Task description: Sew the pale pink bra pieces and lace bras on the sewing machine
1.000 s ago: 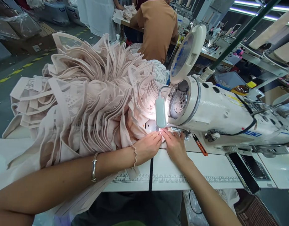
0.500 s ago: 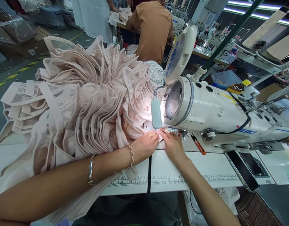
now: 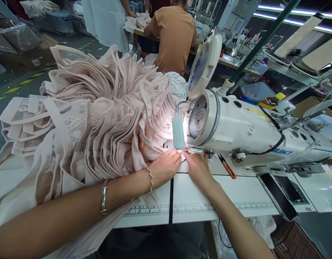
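Pale pink lace-trimmed garments (image 3: 109,129) are heaped in thick folds across the left of the sewing table. My left hand (image 3: 166,166) is closed, fingers together, on the edge of a pale pink garment (image 3: 153,151) beside the needle area. Opposite it, my right hand (image 3: 198,168) pinches the same cloth, its fingertips partly under the machine head. A white sewing machine (image 3: 233,122) stands over this spot. The small lamp (image 3: 178,131) hanging there lights the fingertips brightly and hides the needle.
Orange thread snips (image 3: 227,167) lie right of my right hand. A phone (image 3: 278,196) rests near the table's front edge, by a printed ruler strip (image 3: 193,207). Beyond the heap, a person in a brown shirt (image 3: 174,39) sits and another in white stands.
The whole view shifts slightly. Both hands stay at the needle area with their fingertips on the cloth, and the heap keeps its shape.
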`<state>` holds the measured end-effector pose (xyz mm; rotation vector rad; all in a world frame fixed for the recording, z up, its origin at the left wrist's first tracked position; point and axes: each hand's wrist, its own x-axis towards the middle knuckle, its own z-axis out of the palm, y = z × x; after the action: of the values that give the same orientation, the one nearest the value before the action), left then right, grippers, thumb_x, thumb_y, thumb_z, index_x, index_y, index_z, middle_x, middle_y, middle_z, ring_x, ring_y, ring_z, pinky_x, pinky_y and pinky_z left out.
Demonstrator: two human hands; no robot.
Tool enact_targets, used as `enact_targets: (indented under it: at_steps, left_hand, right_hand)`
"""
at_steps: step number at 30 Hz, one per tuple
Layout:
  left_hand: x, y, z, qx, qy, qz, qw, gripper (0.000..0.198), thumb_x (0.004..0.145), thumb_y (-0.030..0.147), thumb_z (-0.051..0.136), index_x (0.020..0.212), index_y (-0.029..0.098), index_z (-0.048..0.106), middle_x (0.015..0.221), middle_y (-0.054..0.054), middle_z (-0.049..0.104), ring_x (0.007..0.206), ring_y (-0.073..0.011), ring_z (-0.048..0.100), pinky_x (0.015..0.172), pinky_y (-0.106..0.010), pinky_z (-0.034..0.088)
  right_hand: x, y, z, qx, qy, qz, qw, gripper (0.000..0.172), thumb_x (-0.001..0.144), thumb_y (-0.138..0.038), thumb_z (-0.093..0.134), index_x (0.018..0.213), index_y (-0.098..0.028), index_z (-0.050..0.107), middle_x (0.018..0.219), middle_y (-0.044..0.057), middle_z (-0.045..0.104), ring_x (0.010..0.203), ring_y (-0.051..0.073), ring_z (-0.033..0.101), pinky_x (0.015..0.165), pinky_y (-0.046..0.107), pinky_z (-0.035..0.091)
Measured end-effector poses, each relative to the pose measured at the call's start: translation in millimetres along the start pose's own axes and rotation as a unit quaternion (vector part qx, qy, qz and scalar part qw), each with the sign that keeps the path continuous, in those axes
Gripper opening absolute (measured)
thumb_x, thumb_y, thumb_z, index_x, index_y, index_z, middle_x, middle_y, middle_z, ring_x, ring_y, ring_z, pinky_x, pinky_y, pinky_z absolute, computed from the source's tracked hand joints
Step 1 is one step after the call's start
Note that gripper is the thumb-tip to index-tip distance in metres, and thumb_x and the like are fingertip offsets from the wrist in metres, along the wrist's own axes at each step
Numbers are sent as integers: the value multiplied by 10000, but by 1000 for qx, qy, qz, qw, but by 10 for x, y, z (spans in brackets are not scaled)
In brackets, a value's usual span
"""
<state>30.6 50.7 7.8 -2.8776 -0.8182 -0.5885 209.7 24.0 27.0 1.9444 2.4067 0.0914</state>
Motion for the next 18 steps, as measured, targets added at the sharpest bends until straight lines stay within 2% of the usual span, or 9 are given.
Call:
enact_targets:
  at_steps: [9,15,18]
  left_hand:
    - [-6,-12,-25,-2,-4,-5,1000,428,1023,53,211,1165,33,614,1165,-202,665,1085,-262,628,936,-437,506]
    - [-22,11,3,36,7,-2,999,426,1018,43,218,1220,9,592,1180,-200,663,1074,-259,630,933,-410,490]
    - [-17,11,-7,59,23,4,998,391,1015,48,257,1231,4,579,1152,-185,667,1065,-259,628,930,-397,480]
  right_hand:
    - [18,13,36,5,12,4,1000,613,864,-21,334,1323,-280,646,1250,143,679,1109,321,606,976,503,437]
    - [24,12,36,14,24,-9,1000,588,879,-30,348,1332,-266,639,1288,142,661,1175,315,590,998,498,456]
    - [22,33,71,28,39,-10,999,589,873,-21,350,1326,-252,647,1256,138,678,1127,303,618,1011,508,463]
